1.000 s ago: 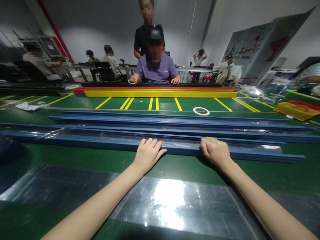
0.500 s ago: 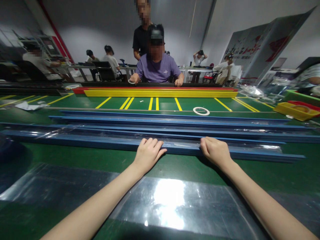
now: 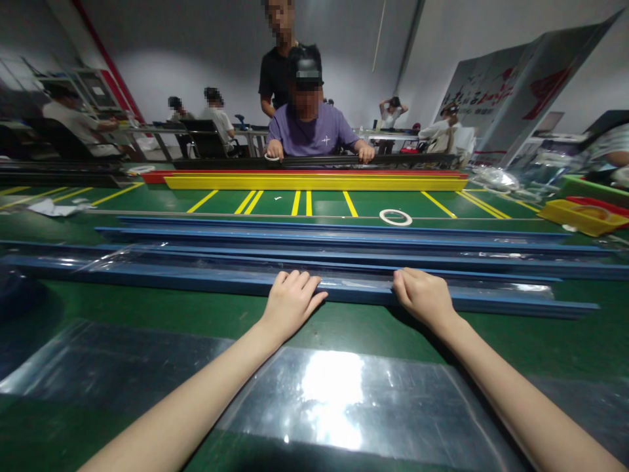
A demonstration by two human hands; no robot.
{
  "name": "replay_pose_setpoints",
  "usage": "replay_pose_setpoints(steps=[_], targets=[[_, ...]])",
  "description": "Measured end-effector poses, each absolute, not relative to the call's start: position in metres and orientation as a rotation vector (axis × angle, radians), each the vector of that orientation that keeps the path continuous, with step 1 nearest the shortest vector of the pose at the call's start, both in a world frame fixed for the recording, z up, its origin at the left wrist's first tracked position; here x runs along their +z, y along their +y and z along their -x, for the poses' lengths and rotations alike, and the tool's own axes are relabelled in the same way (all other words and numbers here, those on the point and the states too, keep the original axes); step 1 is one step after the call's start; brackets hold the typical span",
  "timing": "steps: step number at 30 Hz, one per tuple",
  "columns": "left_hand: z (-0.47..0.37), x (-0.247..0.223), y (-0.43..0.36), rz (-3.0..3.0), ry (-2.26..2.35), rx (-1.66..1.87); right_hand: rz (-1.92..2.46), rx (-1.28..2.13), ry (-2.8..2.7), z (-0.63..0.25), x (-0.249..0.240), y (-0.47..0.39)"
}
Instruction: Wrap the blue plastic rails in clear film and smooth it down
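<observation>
Long blue profiles (image 3: 196, 278) lie across the green table, with clear film in the nearest one. My left hand (image 3: 292, 301) rests on the front edge of that nearest profile, its fingers bent over the edge and the thumb pointing right. Further right, my right hand (image 3: 423, 296) is closed at the same profile, fingers curled in; whether it pinches the film or the edge is hidden. A wide sheet of clear film (image 3: 295, 393) lies flat on the table under my forearms, shining in the light.
A white tape ring (image 3: 396, 217) lies beyond the blue profiles. Yellow and red profiles (image 3: 314, 183) lie farther back. A person in a purple shirt (image 3: 314, 134) holds a black profile (image 3: 324, 160) across the table. Yellow tray (image 3: 580, 217) at right.
My hands have stayed where they were. Across the table, the person's hands have shifted to the right, and the black profile there is raised slightly.
</observation>
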State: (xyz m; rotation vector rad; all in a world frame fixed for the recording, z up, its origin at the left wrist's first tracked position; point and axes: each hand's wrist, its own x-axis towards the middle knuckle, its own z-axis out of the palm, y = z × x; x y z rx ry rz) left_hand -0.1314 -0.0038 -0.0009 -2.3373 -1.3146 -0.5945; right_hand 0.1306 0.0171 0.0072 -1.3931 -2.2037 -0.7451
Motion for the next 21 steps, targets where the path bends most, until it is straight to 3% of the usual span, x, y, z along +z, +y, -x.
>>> replay_pose_setpoints(steps=[21], targets=[[0.1309,-0.0015,-0.0031,2.333,-1.313,-0.622,1.576,-0.556,-2.373,-0.1296,0.0148,0.0161]])
